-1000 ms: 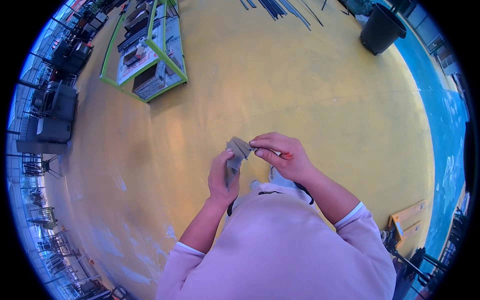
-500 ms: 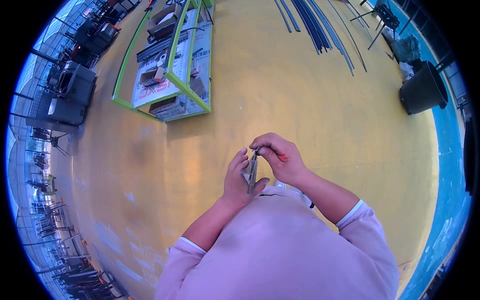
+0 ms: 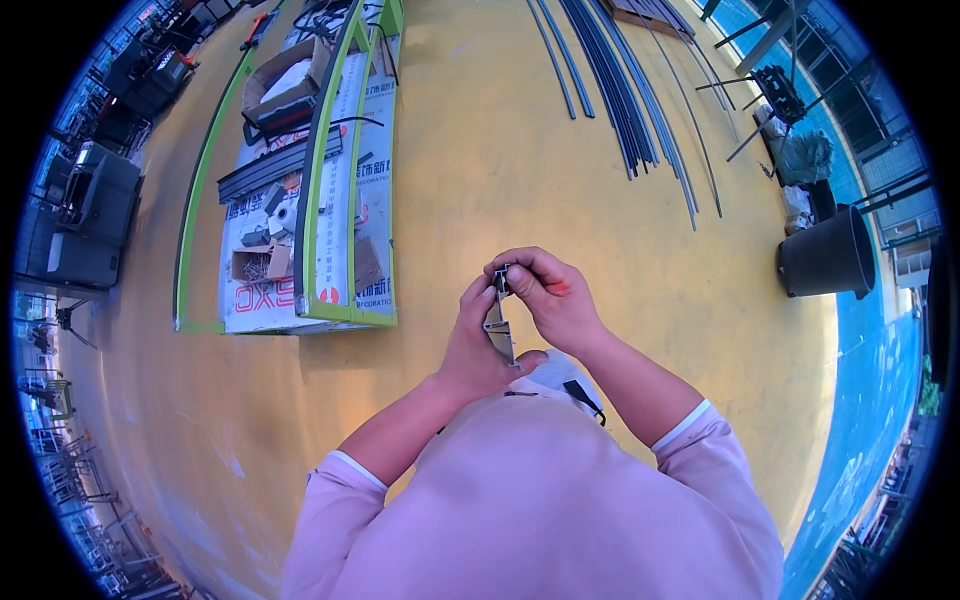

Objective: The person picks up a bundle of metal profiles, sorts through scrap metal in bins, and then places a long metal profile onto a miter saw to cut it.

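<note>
A short length of metal profile (image 3: 499, 335), with a stepped cross-section, stands nearly upright between my hands in front of my body. My left hand (image 3: 466, 345) is wrapped round it from the left, thumb at its lower end. On the other side, my right hand (image 3: 560, 300) pinches the dark upper end between thumb and fingers. A red mark shows on this hand near the base of the thumb. Whether a smaller part sits under the right fingertips, I cannot tell.
Ahead on the left stands a green-framed cart (image 3: 312, 230) bearing a cardboard box (image 3: 290, 85), a small box of metal bits (image 3: 262, 262) and a dark profile (image 3: 275, 168). Long dark bars (image 3: 610, 90) lie on the floor ahead. A dark bucket (image 3: 828, 255) stands at the right.
The cart, bars and bucket appear closer and lower in view. The metal profile has turned, so its stepped end shows more clearly. Both hands still hold it.
</note>
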A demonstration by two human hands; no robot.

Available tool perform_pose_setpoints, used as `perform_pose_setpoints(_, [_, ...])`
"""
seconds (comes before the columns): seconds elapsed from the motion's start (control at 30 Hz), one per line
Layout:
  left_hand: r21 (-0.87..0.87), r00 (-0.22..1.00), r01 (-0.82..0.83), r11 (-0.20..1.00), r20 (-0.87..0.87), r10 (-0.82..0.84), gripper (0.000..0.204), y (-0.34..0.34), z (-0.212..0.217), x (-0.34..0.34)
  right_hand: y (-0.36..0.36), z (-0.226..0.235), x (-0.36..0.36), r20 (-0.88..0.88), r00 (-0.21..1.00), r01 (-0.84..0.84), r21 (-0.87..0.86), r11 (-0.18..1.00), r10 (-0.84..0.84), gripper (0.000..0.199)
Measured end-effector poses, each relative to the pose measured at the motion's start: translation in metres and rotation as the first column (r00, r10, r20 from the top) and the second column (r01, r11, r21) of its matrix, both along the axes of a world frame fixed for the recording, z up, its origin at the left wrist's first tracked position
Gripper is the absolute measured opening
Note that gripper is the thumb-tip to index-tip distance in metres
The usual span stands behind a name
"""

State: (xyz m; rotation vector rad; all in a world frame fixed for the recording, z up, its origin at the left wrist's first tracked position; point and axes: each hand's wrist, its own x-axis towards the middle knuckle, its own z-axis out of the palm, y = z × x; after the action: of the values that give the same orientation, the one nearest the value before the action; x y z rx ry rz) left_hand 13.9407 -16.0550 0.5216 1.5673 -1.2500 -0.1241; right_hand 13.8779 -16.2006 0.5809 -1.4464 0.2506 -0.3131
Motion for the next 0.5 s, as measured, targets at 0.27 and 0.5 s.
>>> perform_pose_setpoints(0.27, [0.124,0.981,-0.188,0.974,-0.019,0.191,0.101,-0.183,0.005,0.208,-0.179,-0.02,0.178,-0.08,0.992,0.096,-0.041,0.995,-0.099,0.031])
perform_pose_setpoints(0.5, [0.145,0.936,-0.327,0.934,-0.086,0.341,0.1,-0.352,0.014,0.379,-0.354,-0.086,0.297,-0.461,0.868,-0.153,0.108,0.982,0.186,0.027])
